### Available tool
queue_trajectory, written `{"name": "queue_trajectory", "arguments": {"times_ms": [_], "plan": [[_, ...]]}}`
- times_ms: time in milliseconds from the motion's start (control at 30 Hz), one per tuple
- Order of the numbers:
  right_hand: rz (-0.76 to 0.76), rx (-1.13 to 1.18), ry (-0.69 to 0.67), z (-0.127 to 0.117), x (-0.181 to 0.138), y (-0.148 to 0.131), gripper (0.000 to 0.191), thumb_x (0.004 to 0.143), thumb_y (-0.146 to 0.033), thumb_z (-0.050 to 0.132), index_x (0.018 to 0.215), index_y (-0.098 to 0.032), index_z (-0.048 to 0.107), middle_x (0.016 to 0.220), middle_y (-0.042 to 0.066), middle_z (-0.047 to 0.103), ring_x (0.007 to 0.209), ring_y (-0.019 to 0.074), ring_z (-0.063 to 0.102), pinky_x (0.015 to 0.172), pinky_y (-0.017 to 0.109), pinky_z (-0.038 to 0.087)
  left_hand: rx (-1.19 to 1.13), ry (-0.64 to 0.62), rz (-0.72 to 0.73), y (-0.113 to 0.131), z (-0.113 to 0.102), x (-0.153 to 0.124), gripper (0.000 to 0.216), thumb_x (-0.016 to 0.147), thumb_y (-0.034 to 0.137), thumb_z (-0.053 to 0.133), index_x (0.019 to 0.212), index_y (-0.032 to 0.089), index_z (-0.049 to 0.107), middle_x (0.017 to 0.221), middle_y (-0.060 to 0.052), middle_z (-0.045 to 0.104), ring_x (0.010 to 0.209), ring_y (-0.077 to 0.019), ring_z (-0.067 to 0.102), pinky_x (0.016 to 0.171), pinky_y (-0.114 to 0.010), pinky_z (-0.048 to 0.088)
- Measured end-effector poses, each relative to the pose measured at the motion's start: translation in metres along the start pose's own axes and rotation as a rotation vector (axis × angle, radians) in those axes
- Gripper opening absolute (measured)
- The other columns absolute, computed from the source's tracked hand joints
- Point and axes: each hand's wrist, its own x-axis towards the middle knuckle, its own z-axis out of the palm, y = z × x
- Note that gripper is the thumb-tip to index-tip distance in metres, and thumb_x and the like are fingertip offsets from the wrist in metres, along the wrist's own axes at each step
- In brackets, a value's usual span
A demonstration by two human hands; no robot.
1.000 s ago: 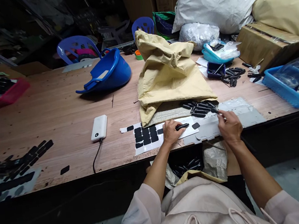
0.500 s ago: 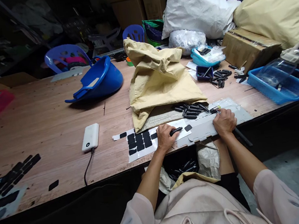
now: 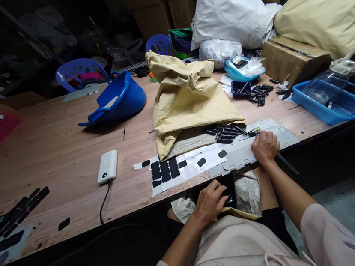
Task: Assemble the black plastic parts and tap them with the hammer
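Note:
My left hand (image 3: 209,203) hovers over the mouth of a lap bag (image 3: 248,193) with black pieces inside. Its fingers are loosely curled and apart, with no piece visible in them; the fingertips are hard to make out against the dark. On the grey board (image 3: 272,132) at the table edge, my right hand (image 3: 266,146) is closed around a long black-handled tool (image 3: 287,164), whose other end shows a yellow-green bit. Behind the board lies a pile of black tubes (image 3: 226,133). A white sheet (image 3: 191,172) carries rows of black rounded stickers (image 3: 165,170).
A yellow cloth sack (image 3: 193,105) stands behind the sheet. To the left are a white power bank (image 3: 108,166) with a cable and a blue dustpan-like scoop (image 3: 118,99). A blue basket (image 3: 332,105) and a cardboard box (image 3: 294,58) are at the right.
My left hand has moved from the white sheet, where it held a black tube, down and towards me over the lap bag. The tube is out of sight. My right hand has stayed nearly still.

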Motion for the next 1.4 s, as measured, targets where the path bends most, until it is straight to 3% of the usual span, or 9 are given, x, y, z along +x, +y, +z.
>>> {"name": "queue_trajectory", "arguments": {"times_ms": [167,233,367,500,700,867,1033,1200,1400], "plan": [[-0.003,0.006,0.005,0.0,0.0,0.0,0.032,0.098,-0.026,0.052,0.123,-0.016,0.068,0.116,0.017,0.064,0.104,0.0293,0.054,0.077,0.037,0.033,0.002,0.262,-0.131,-0.027,-0.042,0.094,0.022,0.1,0.021,0.06,0.119,0.025,0.072,0.107,-0.006,0.068,0.102,-0.0224,0.065,0.091,-0.036,0.055],[-0.007,0.011,0.001,0.0,0.0,-0.001,0.032,0.098,-0.026,0.051,0.123,-0.015,0.068,0.115,0.018,0.064,0.103,0.0295,0.054,0.077,0.037,0.034,0.073,0.302,-0.218,-0.044,-0.056,0.137,0.024,0.099,0.02,0.061,0.119,0.025,0.073,0.112,-0.008,0.069,0.106,-0.0262,0.061,0.093,-0.041,0.052],[-0.016,0.021,-0.002,-0.001,0.0,0.0,0.033,0.097,-0.025,0.05,0.122,-0.015,0.069,0.114,0.018,0.064,0.102,0.0293,0.054,0.076,0.038,0.034,0.162,0.199,-0.295,-0.072,-0.069,0.195,0.027,0.093,0.016,0.068,0.116,0.027,0.075,0.123,-0.009,0.07,0.119,-0.0328,0.053,0.101,-0.049,0.044],[-0.022,0.026,0.014,0.0,0.0,0.001,0.032,0.096,-0.026,0.051,0.12,-0.015,0.069,0.112,0.017,0.064,0.1,0.0286,0.053,0.076,0.037,0.034,0.205,0.083,-0.27,-0.085,-0.068,0.215,0.021,0.086,0.017,0.077,0.104,0.028,0.078,0.113,-0.009,0.07,0.121,-0.034,0.049,0.108,-0.052,0.038],[-0.014,0.031,-0.017,-0.003,-0.001,-0.001,0.033,0.097,-0.027,0.05,0.122,-0.015,0.068,0.114,0.017,0.065,0.103,0.0294,0.054,0.078,0.038,0.034,0.21,0.035,-0.344,-0.086,-0.071,0.203,0.01,0.09,0.023,0.076,0.1,0.026,0.077,0.11,-0.009,0.069,0.12,-0.0326,0.049,0.106,-0.049,0.038],[0.0,0.038,-0.032,-0.004,-0.001,-0.001,0.034,0.098,-0.027,0.049,0.124,-0.015,0.068,0.117,0.018,0.065,0.105,0.0306,0.054,0.079,0.039,0.035,0.166,0.086,-0.322,-0.076,-0.074,0.146,0.014,0.094,0.028,0.072,0.108,0.028,0.075,0.108,-0.007,0.071,0.114,-0.0296,0.052,0.1,-0.045,0.04],[-0.007,0.062,-0.01,-0.004,-0.002,-0.001,0.035,0.095,-0.026,0.051,0.123,-0.014,0.069,0.114,0.019,0.064,0.103,0.0306,0.053,0.079,0.04,0.037,0.08,0.085,-0.358,-0.069,-0.061,0.098,0.018,0.092,0.026,0.073,0.11,0.028,0.078,0.105,-0.005,0.071,0.11,-0.028,0.055,0.1,-0.044,0.042],[-0.001,0.107,-0.029,-0.006,0.001,0.002,0.036,0.094,-0.026,0.052,0.123,-0.016,0.071,0.113,0.018,0.064,0.102,0.0303,0.053,0.08,0.04,0.039,-0.016,0.178,-0.366,-0.073,-0.048,0.093,0.027,0.087,0.025,0.079,0.113,0.027,0.077,0.11,-0.004,0.072,0.11,-0.0264,0.057,0.101,-0.041,0.045],[-0.009,0.296,0.02,-0.017,-0.005,0.0,0.035,0.095,-0.027,0.05,0.12,-0.017,0.073,0.108,0.015,0.067,0.099,0.0277,0.057,0.086,0.04,0.044,-0.046,0.195,-0.399,-0.077,-0.047,0.096,0.013,0.087,0.027,0.081,0.1,0.027,0.079,0.105,-0.003,0.073,0.109,-0.0258,0.058,0.1,-0.041,0.045]]}}
